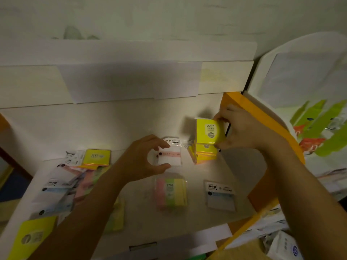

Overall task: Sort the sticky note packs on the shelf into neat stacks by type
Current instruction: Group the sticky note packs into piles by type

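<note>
On the white shelf (131, 124) I see a loose heap of mixed packs (62, 184) at far left. My left hand (144, 158) pinches a clear-wrapped white and pink pack (170, 156). Further right, my right hand (242, 130) grasps a bright yellow pack marked 2207 (208, 132) above the yellow stack (204, 153).

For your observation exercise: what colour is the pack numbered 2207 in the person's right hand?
Bright yellow: the pack in the right hand, seen in the head view.
</note>
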The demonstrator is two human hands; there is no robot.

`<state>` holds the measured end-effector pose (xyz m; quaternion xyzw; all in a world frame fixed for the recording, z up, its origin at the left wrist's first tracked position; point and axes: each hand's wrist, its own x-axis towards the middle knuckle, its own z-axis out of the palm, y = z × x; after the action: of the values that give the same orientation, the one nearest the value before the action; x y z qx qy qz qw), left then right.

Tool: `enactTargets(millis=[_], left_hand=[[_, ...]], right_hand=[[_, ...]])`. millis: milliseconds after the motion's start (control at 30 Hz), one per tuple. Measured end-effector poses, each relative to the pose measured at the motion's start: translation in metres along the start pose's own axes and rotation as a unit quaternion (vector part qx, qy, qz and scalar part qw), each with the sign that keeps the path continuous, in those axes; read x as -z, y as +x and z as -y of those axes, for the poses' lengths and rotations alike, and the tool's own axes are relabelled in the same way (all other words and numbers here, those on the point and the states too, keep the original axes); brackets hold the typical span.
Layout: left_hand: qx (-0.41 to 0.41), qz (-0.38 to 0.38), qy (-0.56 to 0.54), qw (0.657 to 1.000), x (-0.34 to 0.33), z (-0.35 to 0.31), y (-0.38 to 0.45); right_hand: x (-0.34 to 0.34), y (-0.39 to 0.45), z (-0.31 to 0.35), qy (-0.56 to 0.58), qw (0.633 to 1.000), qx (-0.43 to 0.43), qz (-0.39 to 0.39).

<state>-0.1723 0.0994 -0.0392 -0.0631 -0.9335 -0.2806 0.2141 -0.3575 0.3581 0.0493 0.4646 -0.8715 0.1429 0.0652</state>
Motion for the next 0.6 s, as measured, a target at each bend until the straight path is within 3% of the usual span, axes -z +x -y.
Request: enactTargets(millis=[300, 600], left_hand=[[0.013, -0.001, -0.008, 1.000, 0.009, 0.000, -0.011], [0.044, -0.015, -0.031, 0.998, 0.019, 0.005, -0.021]], right_hand=[[-0.075, 0.043, -0.042, 0.010, 0.982, -0.156, 0.105], [-0.093, 0.038, -0.055, 0.045, 0.980, -0.145, 0.129]])
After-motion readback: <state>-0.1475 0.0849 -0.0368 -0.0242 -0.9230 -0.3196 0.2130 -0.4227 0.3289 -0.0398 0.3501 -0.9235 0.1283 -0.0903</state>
